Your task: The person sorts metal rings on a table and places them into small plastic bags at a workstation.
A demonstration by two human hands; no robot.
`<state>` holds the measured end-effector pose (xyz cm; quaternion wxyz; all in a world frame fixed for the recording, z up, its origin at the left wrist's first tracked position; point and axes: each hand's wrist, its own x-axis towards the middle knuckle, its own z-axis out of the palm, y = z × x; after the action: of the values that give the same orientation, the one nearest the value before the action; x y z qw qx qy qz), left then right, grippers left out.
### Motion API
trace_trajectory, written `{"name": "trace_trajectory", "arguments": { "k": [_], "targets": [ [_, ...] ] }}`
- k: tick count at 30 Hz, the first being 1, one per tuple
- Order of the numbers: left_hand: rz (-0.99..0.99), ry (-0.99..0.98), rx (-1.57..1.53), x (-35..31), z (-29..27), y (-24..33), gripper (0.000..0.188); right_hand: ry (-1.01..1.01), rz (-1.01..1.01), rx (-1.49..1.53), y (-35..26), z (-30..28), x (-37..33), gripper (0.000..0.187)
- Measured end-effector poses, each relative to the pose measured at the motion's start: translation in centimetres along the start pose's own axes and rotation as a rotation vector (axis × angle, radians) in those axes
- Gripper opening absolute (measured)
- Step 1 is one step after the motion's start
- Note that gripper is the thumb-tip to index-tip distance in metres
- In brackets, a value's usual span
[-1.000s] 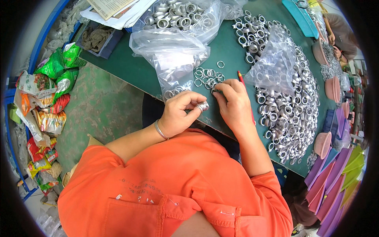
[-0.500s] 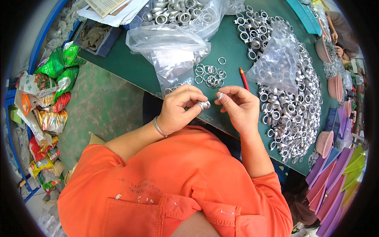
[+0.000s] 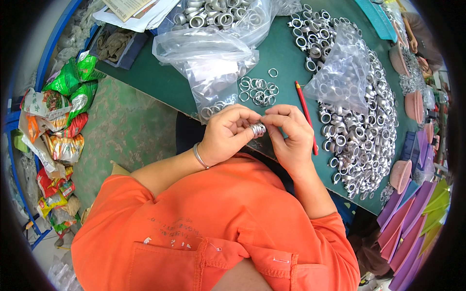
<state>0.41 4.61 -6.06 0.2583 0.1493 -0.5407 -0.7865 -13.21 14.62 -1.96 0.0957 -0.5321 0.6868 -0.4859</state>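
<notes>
Silver bangle [image 3: 200,156] on left wrist. Left hand [image 3: 225,133] turned inward, fingers clamped on stacked metal rings [image 3: 257,129], held between the hands above the near edge of the green desk [image 3: 155,72]. Right hand [image 3: 293,136] bent leftward, fingertips bunched; cannot tell what they grip. Versus half a second ago: right fingertips moved left, closing the gap to the left hand's.

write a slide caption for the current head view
Left hand holding stacked metal rings, right hand beside it, at a green table with loose rings and a red pen.
</notes>
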Motion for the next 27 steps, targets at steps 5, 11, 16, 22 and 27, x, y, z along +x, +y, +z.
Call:
{"name": "trace_trajectory", "arguments": {
  "k": [5, 11, 16, 22, 27],
  "targets": [
    [0.039, -0.004, -0.031, 0.2, 0.0, 0.3, 0.017, 0.076, 0.240, 0.431, 0.3, 0.5, -0.7, 0.032],
    [0.094, -0.080, 0.127, 0.3, -0.6, 0.1, 0.022, -0.037, 0.257, 0.493, 0.4, -0.3, -1.0, 0.039],
    [0.057, -0.089, 0.095, 0.2, -0.8, 0.0, 0.022, -0.074, 0.239, 0.503, 0.7, -0.4, -0.8, 0.035],
    [0.073, -0.068, 0.116, 0.2, -0.6, 0.0, 0.023, -0.114, 0.316, 0.549, 0.7, -0.7, -0.8, 0.033],
    [0.059, -0.009, 0.062, 0.1, -0.2, -0.4, 0.018, -0.122, 0.282, 0.352, 0.9, -1.4, 0.0, 0.022]
  ]
}}
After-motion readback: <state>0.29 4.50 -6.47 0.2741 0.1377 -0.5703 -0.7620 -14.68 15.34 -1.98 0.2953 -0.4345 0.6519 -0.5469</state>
